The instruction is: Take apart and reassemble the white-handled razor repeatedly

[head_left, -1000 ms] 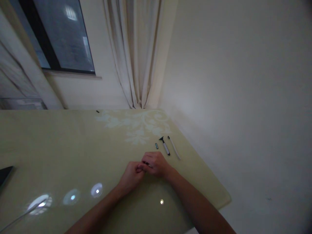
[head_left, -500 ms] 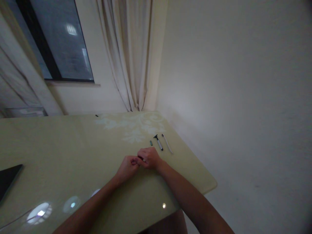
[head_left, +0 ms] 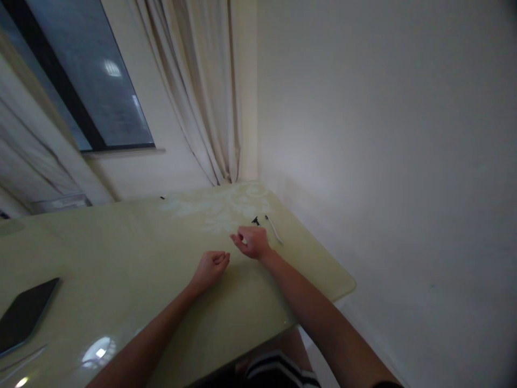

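My left hand (head_left: pixel 210 268) is closed just above the table, fingertips pressed together; whatever it may hold is hidden. To its right and a little farther away is my right hand (head_left: pixel 253 242), fingers loosely curled and thumb apart, with nothing seen between them. Behind the right hand shows the dark head of a razor (head_left: pixel 256 221); the hand covers its handle. A white toothbrush (head_left: pixel 274 229) with a dark-bristled head lies right of the razor, close to the right hand.
The glossy pale table (head_left: pixel 161 253) meets a wall (head_left: pixel 363 161) on the right. A dark flat device (head_left: pixel 28 312) lies at the left, with a cable (head_left: pixel 24 360) near it. A small dark object (head_left: pixel 162 198) rests by the back edge, below a curtain (head_left: pixel 202 97).
My hands have come apart; the right has moved forward over the razor's handle. The small object left of the razor is now hidden. The view has shifted, showing more of the dark device.
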### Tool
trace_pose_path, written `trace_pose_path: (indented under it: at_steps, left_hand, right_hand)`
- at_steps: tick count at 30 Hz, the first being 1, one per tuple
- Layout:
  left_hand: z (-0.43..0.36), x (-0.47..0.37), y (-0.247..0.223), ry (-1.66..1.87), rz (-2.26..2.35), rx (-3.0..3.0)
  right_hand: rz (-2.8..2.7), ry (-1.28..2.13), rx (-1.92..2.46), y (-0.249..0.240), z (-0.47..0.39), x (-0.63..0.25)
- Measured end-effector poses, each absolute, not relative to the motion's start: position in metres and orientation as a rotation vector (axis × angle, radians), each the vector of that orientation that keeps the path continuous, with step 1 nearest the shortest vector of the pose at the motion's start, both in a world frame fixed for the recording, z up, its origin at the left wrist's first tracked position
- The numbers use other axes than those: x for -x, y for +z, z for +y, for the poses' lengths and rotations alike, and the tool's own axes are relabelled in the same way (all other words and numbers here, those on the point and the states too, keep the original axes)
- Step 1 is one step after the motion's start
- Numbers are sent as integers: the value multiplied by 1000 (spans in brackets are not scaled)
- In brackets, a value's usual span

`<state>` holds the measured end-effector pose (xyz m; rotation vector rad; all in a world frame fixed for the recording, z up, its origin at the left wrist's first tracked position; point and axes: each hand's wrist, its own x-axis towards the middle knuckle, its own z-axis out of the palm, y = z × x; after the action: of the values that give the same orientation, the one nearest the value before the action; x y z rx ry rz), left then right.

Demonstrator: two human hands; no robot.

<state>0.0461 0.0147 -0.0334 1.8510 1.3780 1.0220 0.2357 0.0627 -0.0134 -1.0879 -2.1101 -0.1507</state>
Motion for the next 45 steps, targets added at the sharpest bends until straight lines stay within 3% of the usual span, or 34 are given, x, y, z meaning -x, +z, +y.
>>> trace_pose_path:
  at_steps: [11,18,29,45]
  left_hand:
    - [15,-43,-31,938,1425,-1945]
    - [38,-56,-31,890,1487,-2051]
    - [102,-93,-31,766,1636,-2183]
    - [86,-80,-40,813,1406,-2236]
  right_hand:
    - [-1247,-23,1867,16,94,-299]
    - [-1427,58,2025,13,92,-291]
    - [-1785,-166,1912,0,83,-283]
    - [-1936,-218,1983,-17,82,-284]
